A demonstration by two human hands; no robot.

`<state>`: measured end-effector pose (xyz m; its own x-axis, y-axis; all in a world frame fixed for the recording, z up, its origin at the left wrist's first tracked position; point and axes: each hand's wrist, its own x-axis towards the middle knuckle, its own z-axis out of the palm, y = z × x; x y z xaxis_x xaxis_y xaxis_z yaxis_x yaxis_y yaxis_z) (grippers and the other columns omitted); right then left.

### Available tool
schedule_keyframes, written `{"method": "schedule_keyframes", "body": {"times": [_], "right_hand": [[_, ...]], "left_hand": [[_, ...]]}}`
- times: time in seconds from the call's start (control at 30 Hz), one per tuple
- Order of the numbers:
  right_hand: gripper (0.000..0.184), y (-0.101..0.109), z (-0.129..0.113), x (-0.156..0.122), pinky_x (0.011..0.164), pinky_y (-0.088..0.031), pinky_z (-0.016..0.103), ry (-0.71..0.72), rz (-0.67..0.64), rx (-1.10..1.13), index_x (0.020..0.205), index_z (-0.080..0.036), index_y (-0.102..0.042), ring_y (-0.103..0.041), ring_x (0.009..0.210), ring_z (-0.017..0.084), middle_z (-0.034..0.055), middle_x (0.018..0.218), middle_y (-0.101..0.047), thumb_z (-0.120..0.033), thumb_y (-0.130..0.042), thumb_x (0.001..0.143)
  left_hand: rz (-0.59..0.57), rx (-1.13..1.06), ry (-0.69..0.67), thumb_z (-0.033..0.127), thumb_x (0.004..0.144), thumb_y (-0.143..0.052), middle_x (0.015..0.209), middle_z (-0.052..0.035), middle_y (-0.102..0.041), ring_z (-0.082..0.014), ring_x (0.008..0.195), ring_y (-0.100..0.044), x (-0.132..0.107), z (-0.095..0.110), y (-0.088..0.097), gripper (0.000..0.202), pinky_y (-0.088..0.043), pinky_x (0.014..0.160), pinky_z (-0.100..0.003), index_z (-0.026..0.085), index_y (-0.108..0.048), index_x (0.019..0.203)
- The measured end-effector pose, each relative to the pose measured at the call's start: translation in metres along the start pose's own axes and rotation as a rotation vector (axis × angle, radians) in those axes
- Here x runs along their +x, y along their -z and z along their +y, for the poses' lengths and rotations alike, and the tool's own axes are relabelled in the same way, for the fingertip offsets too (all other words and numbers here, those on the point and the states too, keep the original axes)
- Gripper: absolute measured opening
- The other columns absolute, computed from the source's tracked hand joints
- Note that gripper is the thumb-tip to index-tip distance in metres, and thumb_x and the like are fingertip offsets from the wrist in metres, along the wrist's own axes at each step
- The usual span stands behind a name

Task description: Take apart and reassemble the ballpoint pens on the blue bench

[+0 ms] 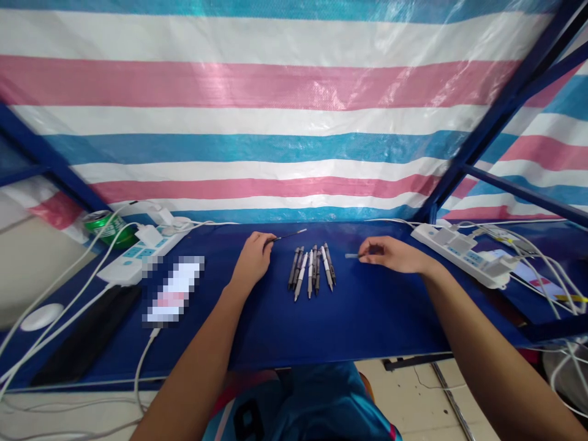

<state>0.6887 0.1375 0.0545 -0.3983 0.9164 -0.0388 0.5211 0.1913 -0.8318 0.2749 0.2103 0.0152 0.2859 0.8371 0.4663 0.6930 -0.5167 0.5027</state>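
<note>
My left hand [253,260] rests over the blue tabletop, its thumb and fingers closed on a slim dark pen [287,235]. The pen points right, and its far tip is pale. Across the row, my right hand [384,253] pinches a short, translucent, tube-like piece [351,255] that points left; its covered end is hidden by the fingertips. Between the two hands lies a group of several pens [311,269], side by side and roughly upright in view. Some have white barrels and some dark grey ones. Neither hand touches this group.
A phone [174,291] on a charging cable and a black pouch-like item [87,337] lie at left. Power strips stand on the left [138,254] and right [463,254], with loose white cables. A green can [108,228] is behind. Blue metal posts [473,141] and striped sheeting border the table.
</note>
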Motion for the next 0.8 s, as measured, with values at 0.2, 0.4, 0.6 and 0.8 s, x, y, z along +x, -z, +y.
{"method": "schedule_keyframes", "body": {"times": [0.2,0.4,0.6,0.8], "right_hand": [[0.039,-0.021,-0.010,0.064,0.082,-0.055,0.037,0.190,0.284,0.111,0.101,-0.023,-0.075,-0.068,0.087,0.023,0.0052,0.097,-0.076,-0.058,-0.080,0.084],[0.043,-0.049,0.012,0.080,0.084,-0.056,0.041,0.182,0.555,0.107,0.109,-0.024,-0.075,-0.069,0.089,0.024,0.0083,0.107,-0.078,-0.061,-0.074,0.088],[0.043,-0.056,0.018,0.072,0.087,-0.058,0.043,0.159,0.505,0.143,0.110,-0.024,-0.075,-0.071,0.092,0.025,0.0084,0.110,-0.079,-0.060,-0.076,0.087],[0.039,-0.061,0.014,0.073,0.091,-0.056,0.042,0.176,0.483,0.168,0.109,-0.024,-0.075,-0.071,0.095,0.025,0.0079,0.111,-0.078,-0.057,-0.077,0.088]], "left_hand": [[-0.043,-0.126,-0.080,0.020,0.105,-0.048,0.120,-0.0082,-0.066,-0.0231,0.114,-0.066,-0.002,0.016,-0.004,0.026,-0.052,0.108,-0.043,0.023,-0.069,0.121],[-0.024,-0.132,-0.051,0.021,0.105,-0.050,0.119,-0.0073,-0.068,-0.0230,0.114,-0.067,-0.003,0.018,-0.007,0.026,-0.052,0.108,-0.042,0.024,-0.070,0.121],[-0.038,-0.152,-0.036,0.023,0.105,-0.048,0.120,-0.0081,-0.069,-0.0234,0.114,-0.067,-0.002,0.026,-0.004,0.027,-0.052,0.109,-0.042,0.023,-0.071,0.119],[-0.052,-0.159,-0.043,0.022,0.104,-0.049,0.119,-0.0081,-0.068,-0.0229,0.111,-0.066,-0.002,0.027,-0.003,0.027,-0.052,0.107,-0.042,0.023,-0.071,0.119]]}}
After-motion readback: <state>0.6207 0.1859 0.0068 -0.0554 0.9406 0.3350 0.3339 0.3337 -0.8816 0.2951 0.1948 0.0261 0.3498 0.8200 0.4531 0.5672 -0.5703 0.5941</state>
